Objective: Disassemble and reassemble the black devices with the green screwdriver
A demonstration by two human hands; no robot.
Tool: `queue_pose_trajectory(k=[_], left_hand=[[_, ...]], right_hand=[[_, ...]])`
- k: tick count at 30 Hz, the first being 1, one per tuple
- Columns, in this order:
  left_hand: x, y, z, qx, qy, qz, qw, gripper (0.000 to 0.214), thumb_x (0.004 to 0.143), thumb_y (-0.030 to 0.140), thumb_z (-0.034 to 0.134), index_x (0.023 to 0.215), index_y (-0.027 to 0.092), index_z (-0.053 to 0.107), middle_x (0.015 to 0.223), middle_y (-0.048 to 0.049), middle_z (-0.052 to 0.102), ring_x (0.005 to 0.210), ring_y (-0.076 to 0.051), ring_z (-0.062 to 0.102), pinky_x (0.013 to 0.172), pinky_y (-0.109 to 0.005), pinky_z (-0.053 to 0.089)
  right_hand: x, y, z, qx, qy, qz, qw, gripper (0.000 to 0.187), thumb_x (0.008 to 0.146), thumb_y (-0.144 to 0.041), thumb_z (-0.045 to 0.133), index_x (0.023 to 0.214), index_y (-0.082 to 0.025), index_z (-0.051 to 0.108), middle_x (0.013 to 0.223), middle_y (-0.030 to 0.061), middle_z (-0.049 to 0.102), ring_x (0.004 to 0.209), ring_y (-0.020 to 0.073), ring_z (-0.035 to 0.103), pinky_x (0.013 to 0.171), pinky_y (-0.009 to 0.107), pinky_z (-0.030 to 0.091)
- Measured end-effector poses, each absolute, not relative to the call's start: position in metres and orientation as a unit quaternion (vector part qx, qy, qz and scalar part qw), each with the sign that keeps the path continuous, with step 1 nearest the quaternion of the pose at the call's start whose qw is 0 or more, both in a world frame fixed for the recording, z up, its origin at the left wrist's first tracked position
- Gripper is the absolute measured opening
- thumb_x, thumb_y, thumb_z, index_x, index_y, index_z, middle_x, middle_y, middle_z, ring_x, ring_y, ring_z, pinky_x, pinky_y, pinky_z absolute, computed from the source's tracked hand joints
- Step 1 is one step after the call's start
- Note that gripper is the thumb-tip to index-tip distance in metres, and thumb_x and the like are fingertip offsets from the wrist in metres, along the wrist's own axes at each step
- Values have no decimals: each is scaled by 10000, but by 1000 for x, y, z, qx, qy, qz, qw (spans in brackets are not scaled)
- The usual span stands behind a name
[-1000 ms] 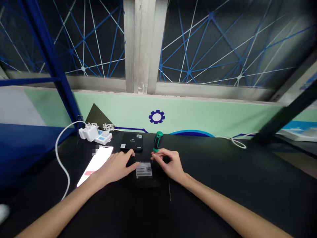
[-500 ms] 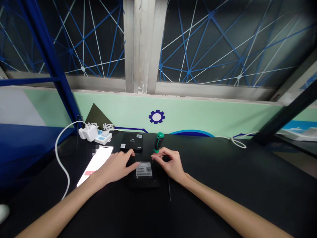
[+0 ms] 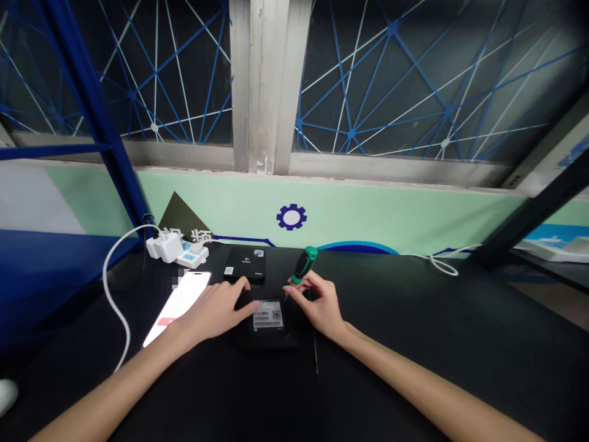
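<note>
Green and black plastic marks the handle of a small screwdriver (image 3: 304, 265), pinched between the thumb and fingertips of the person's right hand (image 3: 319, 305). The handle leans up and to the right, and the thin shaft slants down to the upper edge of a flat black box (image 3: 267, 334). From here I can't tell whether the tip touches it. The box lies on a black table (image 3: 414, 356), directly in front of the person, with a white barcode label (image 3: 267, 315) facing up.

The left hand (image 3: 216, 310) isn't clenched. It lies over the box's left side, fingers gently curved, pressing down rather than grasping. Just under that palm sits a lit smartphone (image 3: 177, 309). Beyond the hands lies a second black box (image 3: 245, 264), and further left a white plug (image 3: 163, 247) with a white cable (image 3: 110, 288) looping down the table.
</note>
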State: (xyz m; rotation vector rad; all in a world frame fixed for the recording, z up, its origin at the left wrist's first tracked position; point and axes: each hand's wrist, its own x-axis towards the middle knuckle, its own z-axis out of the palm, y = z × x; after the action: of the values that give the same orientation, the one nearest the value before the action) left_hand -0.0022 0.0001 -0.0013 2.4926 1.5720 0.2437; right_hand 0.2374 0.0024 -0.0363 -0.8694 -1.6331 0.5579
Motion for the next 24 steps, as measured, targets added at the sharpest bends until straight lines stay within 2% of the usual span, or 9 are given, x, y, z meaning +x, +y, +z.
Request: queue_pose_trajectory(k=[1, 4, 8, 14, 18, 24], left_hand=[[-2, 0, -1, 838, 531, 82, 93, 490, 948, 629, 389, 1172, 236, 578, 737, -27, 642, 717, -278, 651, 599, -315, 379], [-2, -1, 1, 831, 542, 83, 95, 511, 932, 647, 393, 1140, 221, 583, 761, -41, 649, 732, -284, 651, 611, -320, 388], [-2, -2, 3, 825, 551, 79, 98, 494, 916, 654, 410, 1077, 219, 580, 750, -40, 646, 743, -285, 648, 606, -318, 385], [-2, -2, 4, 828, 547, 76, 94, 493, 923, 661, 403, 1039, 213, 575, 715, -33, 636, 723, -280, 645, 587, -315, 371], [-3, -1, 4, 833, 538, 78, 100, 500, 931, 656, 391, 1064, 212, 577, 723, -33, 643, 710, -272, 648, 576, -312, 369], [-2, -1, 3, 837, 533, 75, 100, 495, 954, 639, 376, 1096, 208, 573, 751, -40, 653, 724, -274, 651, 574, -304, 358]], right_hand=[[238, 2, -37, -370, -689, 242, 575, 159, 866, -329, 718, 913, -196, 644, 668, 0, 659, 566, 144, 607, 557, 263, 488], [238, 1, -37, -365, -665, 265, 595, 273, 917, -321, 651, 1157, -202, 598, 718, 0, 664, 631, 159, 651, 599, 271, 507], [239, 0, -37, -369, -639, 289, 610, 384, 944, -324, 596, 1301, -209, 518, 680, -32, 596, 588, 135, 593, 550, 249, 463], [239, 1, -31, -377, -604, 333, 618, 491, 915, -308, 586, 1370, -215, 427, 649, -62, 535, 496, 103, 475, 450, 216, 362], [239, 1, -25, -399, -569, 332, 637, 561, 870, -310, 616, 1385, -217, 413, 616, -73, 528, 451, 97, 449, 411, 205, 336], [243, 1, -18, -414, -537, 372, 634, 517, 888, -449, 625, 1317, -220, 450, 559, -90, 526, 361, 69, 355, 350, 182, 247]])
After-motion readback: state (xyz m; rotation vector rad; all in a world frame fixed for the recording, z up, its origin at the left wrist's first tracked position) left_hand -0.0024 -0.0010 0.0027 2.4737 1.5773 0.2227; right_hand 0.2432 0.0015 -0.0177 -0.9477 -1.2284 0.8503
